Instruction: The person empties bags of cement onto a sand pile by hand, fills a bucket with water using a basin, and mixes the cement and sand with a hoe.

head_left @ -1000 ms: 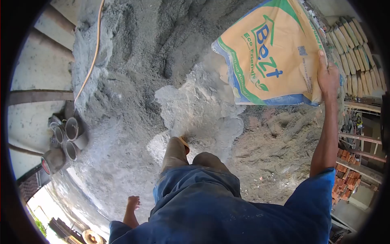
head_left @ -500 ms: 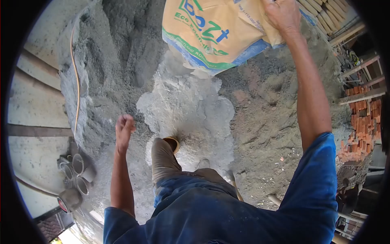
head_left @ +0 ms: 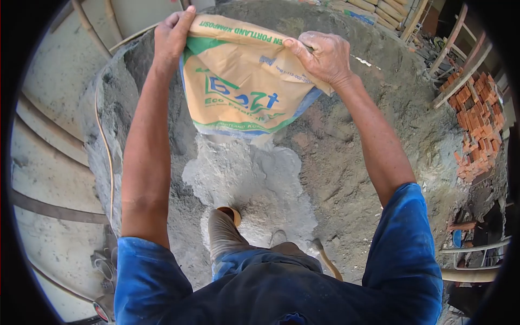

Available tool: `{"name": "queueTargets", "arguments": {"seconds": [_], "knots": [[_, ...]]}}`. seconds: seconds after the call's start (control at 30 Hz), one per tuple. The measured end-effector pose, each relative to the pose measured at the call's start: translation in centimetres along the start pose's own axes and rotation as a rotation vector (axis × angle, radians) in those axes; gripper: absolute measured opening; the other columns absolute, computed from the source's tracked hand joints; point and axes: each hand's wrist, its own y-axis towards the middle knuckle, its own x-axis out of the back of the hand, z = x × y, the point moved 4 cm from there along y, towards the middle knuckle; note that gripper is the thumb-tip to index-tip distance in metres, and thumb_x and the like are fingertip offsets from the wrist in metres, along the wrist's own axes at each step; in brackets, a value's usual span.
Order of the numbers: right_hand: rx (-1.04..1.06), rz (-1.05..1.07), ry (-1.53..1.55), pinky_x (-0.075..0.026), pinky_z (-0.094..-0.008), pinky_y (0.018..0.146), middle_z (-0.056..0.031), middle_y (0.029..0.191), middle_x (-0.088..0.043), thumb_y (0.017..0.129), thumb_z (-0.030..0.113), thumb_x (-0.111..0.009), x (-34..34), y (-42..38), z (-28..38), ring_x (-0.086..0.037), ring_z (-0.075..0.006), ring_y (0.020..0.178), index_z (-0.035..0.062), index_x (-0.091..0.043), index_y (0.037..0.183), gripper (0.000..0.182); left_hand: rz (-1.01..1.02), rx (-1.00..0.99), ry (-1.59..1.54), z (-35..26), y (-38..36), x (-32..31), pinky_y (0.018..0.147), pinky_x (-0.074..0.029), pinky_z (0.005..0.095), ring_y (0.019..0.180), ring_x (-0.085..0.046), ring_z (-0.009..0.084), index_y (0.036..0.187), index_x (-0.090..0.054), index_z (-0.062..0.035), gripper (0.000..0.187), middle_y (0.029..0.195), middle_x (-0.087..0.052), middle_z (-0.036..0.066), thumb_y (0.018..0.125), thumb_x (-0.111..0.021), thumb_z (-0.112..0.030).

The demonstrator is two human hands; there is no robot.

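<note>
A brown paper cement bag point(head_left: 244, 81) with green and blue print hangs between my two hands, its lower edge over pale grey powder point(head_left: 244, 168). My left hand point(head_left: 174, 33) grips the bag's upper left corner, with the thumb pointing up. My right hand point(head_left: 324, 57) is closed on the upper right part of the bag. The powder lies spread over darker grey sand point(head_left: 341, 157) and reaches down to my feet. Some powder shows right under the bag's bottom edge.
Stacked red bricks point(head_left: 476, 122) stand at the right. A wooden handle point(head_left: 327, 262) lies near my feet. Buckets point(head_left: 103, 265) are at the lower left, beside a wall point(head_left: 49, 173). More filled bags point(head_left: 387, 11) lie at the top right. A thin hose point(head_left: 103, 130) runs along the left.
My left hand has moved up from low on the left and taken hold of the bag. The bag and my right hand have shifted left and down in view.
</note>
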Motion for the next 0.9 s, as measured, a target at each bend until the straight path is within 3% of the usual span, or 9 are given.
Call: {"name": "queueTargets", "arguments": {"seconds": [0.13,0.2,0.33,0.4,0.43,0.5,0.6,0.77,0.9], "knots": [[-0.162,-0.014,-0.051,-0.047,-0.0382,0.065,-0.0052,0.074,-0.063,0.087,0.050,-0.060,0.6,-3.7,-2.0,-0.063,-0.0267,0.068,0.0096,-0.067,0.075,0.043,-0.233,-0.156,0.141,-0.7,-1.9,-4.0,0.059,-0.041,0.0247,0.062,-0.046,0.0063,0.072,-0.062,0.0005,0.036,0.064,-0.057,-0.002,0.089,-0.066,-0.032],[-0.286,-0.248,-0.217,-0.044,-0.0421,0.078,-0.0059,0.088,-0.062,0.085,0.054,-0.061,1.3,-7.1,-2.8,-0.062,-0.0273,0.085,0.0106,-0.065,0.091,0.044,-0.330,-0.092,0.249,0.6,-2.7,-5.4,0.062,-0.042,0.0243,0.066,-0.047,0.0065,0.076,-0.062,0.0002,0.035,0.069,-0.057,-0.001,0.090,-0.066,-0.032],[-1.098,-0.146,-0.102,-0.041,-0.0465,0.087,-0.0138,0.105,-0.060,0.082,0.061,-0.061,-0.5,-16.2,-4.6,-0.060,-0.0321,0.098,0.0100,-0.058,0.110,0.058,-0.364,-0.204,0.204,2.2,-3.4,-7.5,0.062,-0.044,0.0266,0.065,-0.048,0.0081,0.074,-0.061,-0.0001,0.033,0.067,-0.056,0.000,0.090,-0.067,-0.029],[-1.322,0.002,0.249,-0.044,-0.0476,0.087,-0.0170,0.110,-0.061,0.082,0.069,-0.052,-5.0,-20.0,-7.8,-0.060,-0.0348,0.103,0.0070,-0.058,0.108,0.068,-0.327,-0.300,0.202,2.3,-4.2,-8.2,0.062,-0.044,0.0274,0.065,-0.047,0.0093,0.074,-0.060,-0.0002,0.032,0.066,-0.056,0.001,0.090,-0.066,-0.028],[-1.314,-0.074,0.238,-0.049,-0.0429,0.076,-0.0153,0.085,-0.068,0.086,0.065,-0.052,-5.6,-20.0,-7.8,-0.064,-0.0367,0.083,0.0036,-0.062,0.095,0.063,-0.283,-0.301,0.239,2.2,-4.7,-8.5,0.063,-0.044,0.0273,0.066,-0.047,0.0094,0.075,-0.060,-0.0001,0.032,0.066,-0.055,0.001,0.091,-0.066,-0.027],[-1.233,0.023,0.434,-0.046,-0.0463,0.081,-0.0308,0.082,-0.063,0.087,0.072,-0.036,-6.8,-18.7,-8.4,-0.063,-0.0417,0.093,-0.0083,-0.065,0.079,0.085,-0.248,-0.215,0.264,3.3,-5.0,-9.3,0.063,-0.045,0.0286,0.065,-0.048,0.0102,0.073,-0.059,0.0004,0.034,0.067,-0.056,0.000,0.093,-0.064,-0.027],[-1.437,-0.003,0.496,-0.047,-0.0450,0.088,-0.0255,0.105,-0.065,0.080,0.076,-0.046,-6.9,-19.3,-8.0,-0.060,-0.0397,0.105,-0.0029,-0.069,0.094,0.083,-0.177,-0.229,0.121,4.2,-6.0,-9.8,0.065,-0.044,0.0290,0.067,-0.049,0.0113,0.078,-0.059,0.0020,0.037,0.071,-0.057,0.002,0.093,-0.064,-0.031],[-1.724,0.062,0.489,-0.050,-0.0418,0.086,-0.0217,0.102,-0.068,0.077,0.068,-0.062,-5.8,-20.2,-7.6,-0.064,-0.0338,0.104,-0.0054,-0.063,0.105,0.078,-0.159,-0.207,0.149,0.5,-8.8,-11.1,0.061,-0.041,0.0278,0.065,-0.045,0.0099,0.076,-0.057,0.0017,0.039,0.069,-0.054,0.001,0.095,-0.061,-0.033],[-1.748,-0.045,0.468,-0.050,-0.0396,0.087,-0.0229,0.104,-0.067,0.069,0.062,-0.073,-5.1,-20.9,-8.1,-0.064,-0.0325,0.105,-0.0085,-0.064,0.099,0.077,-0.119,-0.204,0.037,0.5,-9.0,-11.9,0.060,-0.041,0.0254,0.065,-0.046,0.0081,0.077,-0.055,-0.0002,0.033,0.069,-0.054,0.000,0.096,-0.060,-0.027]]}}
